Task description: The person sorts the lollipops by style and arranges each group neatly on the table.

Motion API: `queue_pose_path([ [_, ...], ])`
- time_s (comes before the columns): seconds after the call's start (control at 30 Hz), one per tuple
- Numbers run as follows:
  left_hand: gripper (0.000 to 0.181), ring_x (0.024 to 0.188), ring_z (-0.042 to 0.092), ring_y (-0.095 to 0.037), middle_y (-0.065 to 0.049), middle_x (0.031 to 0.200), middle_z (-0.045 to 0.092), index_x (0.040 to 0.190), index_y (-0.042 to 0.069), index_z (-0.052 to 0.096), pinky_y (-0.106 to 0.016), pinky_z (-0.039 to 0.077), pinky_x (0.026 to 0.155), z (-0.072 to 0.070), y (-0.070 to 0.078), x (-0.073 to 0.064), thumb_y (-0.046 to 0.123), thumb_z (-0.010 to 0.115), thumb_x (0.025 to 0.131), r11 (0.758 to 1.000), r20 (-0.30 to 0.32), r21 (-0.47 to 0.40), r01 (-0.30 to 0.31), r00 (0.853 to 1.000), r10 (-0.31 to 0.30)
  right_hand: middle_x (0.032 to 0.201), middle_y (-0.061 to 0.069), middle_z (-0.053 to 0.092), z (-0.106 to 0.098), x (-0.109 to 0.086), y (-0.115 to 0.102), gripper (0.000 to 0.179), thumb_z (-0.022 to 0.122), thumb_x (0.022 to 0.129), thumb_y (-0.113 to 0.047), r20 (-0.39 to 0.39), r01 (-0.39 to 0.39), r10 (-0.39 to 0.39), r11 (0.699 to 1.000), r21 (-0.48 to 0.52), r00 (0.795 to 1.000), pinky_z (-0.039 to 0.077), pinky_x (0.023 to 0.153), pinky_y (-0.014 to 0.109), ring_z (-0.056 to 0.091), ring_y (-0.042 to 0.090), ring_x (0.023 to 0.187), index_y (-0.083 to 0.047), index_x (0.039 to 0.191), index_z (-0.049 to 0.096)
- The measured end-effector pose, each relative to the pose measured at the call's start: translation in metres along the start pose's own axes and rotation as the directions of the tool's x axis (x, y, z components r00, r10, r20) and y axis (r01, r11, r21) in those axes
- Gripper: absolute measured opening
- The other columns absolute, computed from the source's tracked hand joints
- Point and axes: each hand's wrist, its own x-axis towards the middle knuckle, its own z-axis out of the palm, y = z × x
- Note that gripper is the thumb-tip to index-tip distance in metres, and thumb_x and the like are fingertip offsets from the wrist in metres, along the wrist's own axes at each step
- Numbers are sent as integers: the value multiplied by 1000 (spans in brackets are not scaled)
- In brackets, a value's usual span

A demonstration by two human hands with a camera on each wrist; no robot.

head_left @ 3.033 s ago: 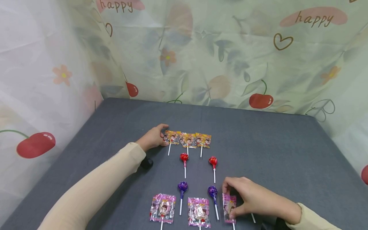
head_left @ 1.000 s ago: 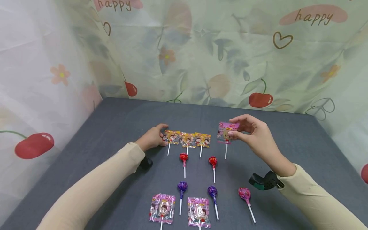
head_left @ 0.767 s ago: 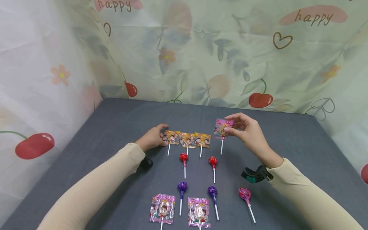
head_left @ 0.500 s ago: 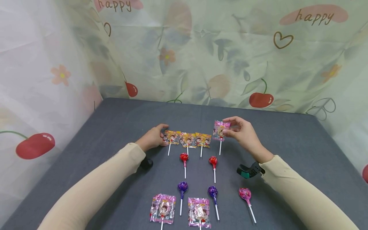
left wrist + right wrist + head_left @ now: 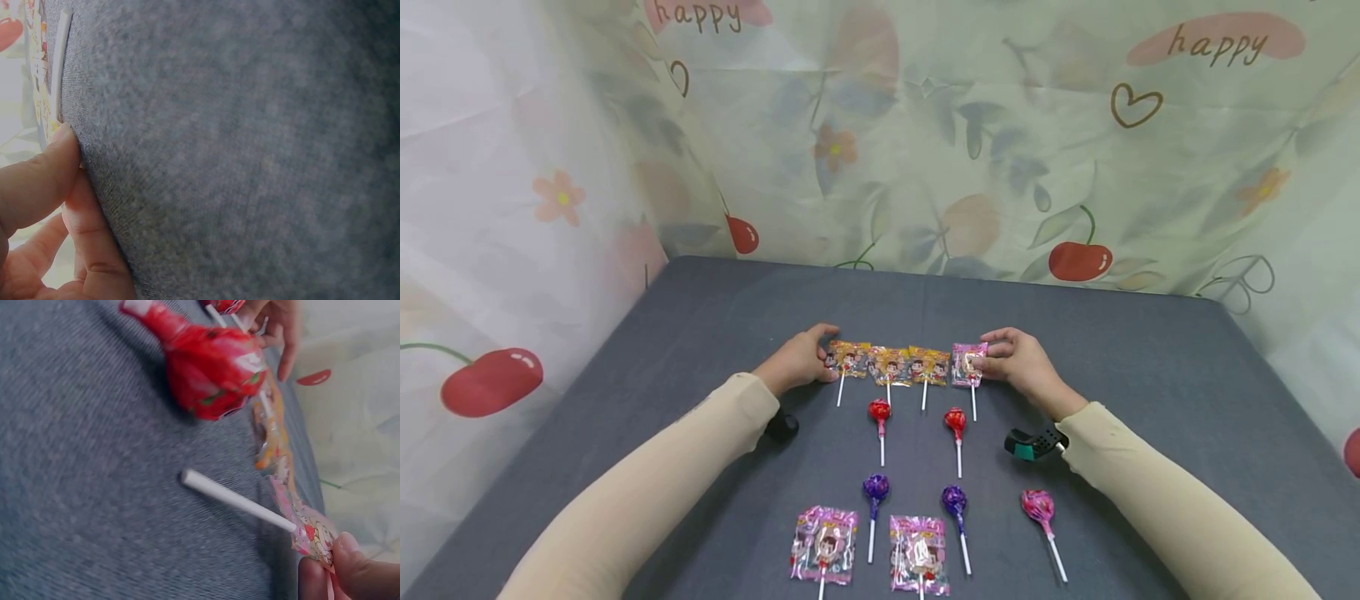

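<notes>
The right hand (image 5: 1026,367) pinches a pink-packeted lollipop (image 5: 967,365) between thumb and fingers at the packet's right edge, its white stick pointing toward the person. This lollipop is at the right end of a row on the dark grey table (image 5: 1112,375), just beside the rightmost orange-packeted lollipop (image 5: 929,366). The middle orange-packeted lollipop (image 5: 891,365) comes next, then the leftmost orange-packeted lollipop (image 5: 851,358). The left hand (image 5: 800,357) is at that last packet's left edge, thumb and fingers narrowly spaced; whether they grip it or only touch it, I cannot tell. Nearer the person lie two red ball lollipops (image 5: 879,409), then two purple ball lollipops (image 5: 955,499), with a pink ball lollipop (image 5: 1038,505) to their right. Two larger pink packets (image 5: 823,542), each with a lollipop inside, lie side by side but apart at the near side. A printed curtain (image 5: 925,150) hangs behind the table.
</notes>
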Motion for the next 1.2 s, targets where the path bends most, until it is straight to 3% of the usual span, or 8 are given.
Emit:
queue_pose_path([
  [0.43, 77, 78, 46, -19, -7, 94, 49, 149, 18, 34, -31, 36, 69, 0, 0, 0, 10, 75, 84, 1000, 8, 0, -7, 1000, 7, 113, 20, 64, 4, 4, 5, 43, 71, 87, -11, -35, 8, -12, 992, -124, 999, 56, 74, 28, 61, 15, 85, 4, 125, 57],
  [0.77, 77, 81, 48, -20, -8, 97, 50, 149, 18, 35, -32, 37, 69, 1, 0, 1, 10, 75, 84, 1000, -9, 7, 18, 1000, -17, 107, 19, 65, 4, 6, 5, 43, 73, 86, -11, -30, -4, 0, 992, -126, 1000, 56, 71, 27, 62, 9, 74, 5, 123, 57],
  [1.2, 77, 80, 47, -20, -8, 97, 51, 149, 19, 34, -31, 37, 69, 1, 1, 0, 11, 75, 85, 1000, -10, 10, 18, 1000, -18, 96, 12, 64, 4, 6, 3, 42, 74, 86, -13, -26, -17, 13, 987, -162, 1000, 54, 68, 25, 59, 11, 71, 4, 121, 59],
])
